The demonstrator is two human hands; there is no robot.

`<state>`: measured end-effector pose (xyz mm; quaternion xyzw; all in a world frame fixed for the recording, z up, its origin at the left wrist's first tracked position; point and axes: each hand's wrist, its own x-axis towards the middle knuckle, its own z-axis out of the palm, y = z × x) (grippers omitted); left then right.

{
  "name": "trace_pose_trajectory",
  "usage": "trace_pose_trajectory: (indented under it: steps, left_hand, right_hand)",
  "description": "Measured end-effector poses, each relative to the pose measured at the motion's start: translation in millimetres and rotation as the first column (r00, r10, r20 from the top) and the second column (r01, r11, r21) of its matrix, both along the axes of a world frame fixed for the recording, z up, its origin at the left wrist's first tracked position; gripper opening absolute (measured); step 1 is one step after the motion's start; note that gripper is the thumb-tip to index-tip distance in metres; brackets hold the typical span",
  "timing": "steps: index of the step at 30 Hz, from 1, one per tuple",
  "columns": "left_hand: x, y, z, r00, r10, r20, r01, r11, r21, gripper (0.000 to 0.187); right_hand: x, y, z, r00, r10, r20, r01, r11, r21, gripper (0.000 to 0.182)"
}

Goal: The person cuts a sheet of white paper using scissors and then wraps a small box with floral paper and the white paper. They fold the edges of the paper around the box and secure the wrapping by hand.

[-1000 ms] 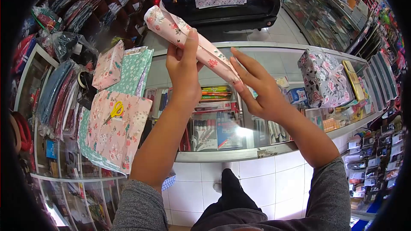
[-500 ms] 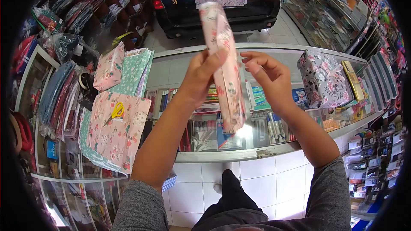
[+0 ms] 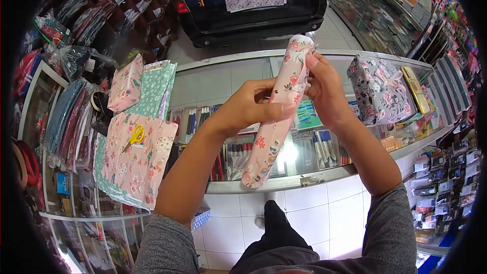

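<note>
A pink floral roll of wrapping paper (image 3: 278,116) is held up at a slant over the glass counter (image 3: 218,186). My left hand (image 3: 253,105) is closed around its middle, thumb across the front. Near the upper end, my right hand (image 3: 327,86) grips the roll's edge with thumb and fingers; some of those fingers are hidden behind it. To the left lie pink floral sheets (image 3: 139,167) with yellow scissors (image 3: 134,136) on top. Behind them rests a small box in the same pink pattern (image 3: 127,83), beside green patterned paper (image 3: 154,89).
A grey floral wrapped box (image 3: 383,91) with a ribbon stands on the counter's right, next to a gold case (image 3: 416,91). Pens and markers (image 3: 324,149) show beneath the glass. Bagged garments (image 3: 71,116) fill the left side. A black vehicle rear (image 3: 248,23) stands beyond the counter.
The roll has tilted, its top swinging right and its lower end left. My right hand, apart from it before, now grips the upper end.
</note>
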<state>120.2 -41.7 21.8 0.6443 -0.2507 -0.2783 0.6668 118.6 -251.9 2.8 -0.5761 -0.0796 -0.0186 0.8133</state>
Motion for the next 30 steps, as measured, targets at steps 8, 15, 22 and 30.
trace_pose_trajectory:
  steps: [8, 15, 22, 30]
  left_hand:
    - [2.8, 0.6, -3.9, 1.0, -0.008, 0.014, 0.007, 1.0, 0.026, 0.073]
    - [9.6, 7.5, -6.2, 0.999, -0.041, 0.031, 0.039, 0.996, 0.078, 0.074]
    - [11.5, 10.0, -5.2, 0.998, -0.042, 0.044, 0.038, 0.995, 0.09, 0.079]
    - [10.3, 10.5, -3.8, 1.0, -0.017, 0.014, 0.015, 0.991, 0.132, 0.081]
  right_hand:
    - [-2.8, 6.4, 4.5, 0.966, -0.227, 0.126, 0.226, 0.974, 0.021, 0.06]
    - [10.7, -21.0, 3.5, 0.983, 0.028, 0.18, -0.028, 1.0, -0.003, 0.017]
    - [10.8, -21.3, 7.5, 0.964, -0.042, 0.264, 0.052, 0.998, -0.033, 0.015]
    - [11.0, -21.4, 10.0, 0.967, -0.012, 0.256, 0.031, 0.997, -0.069, 0.013]
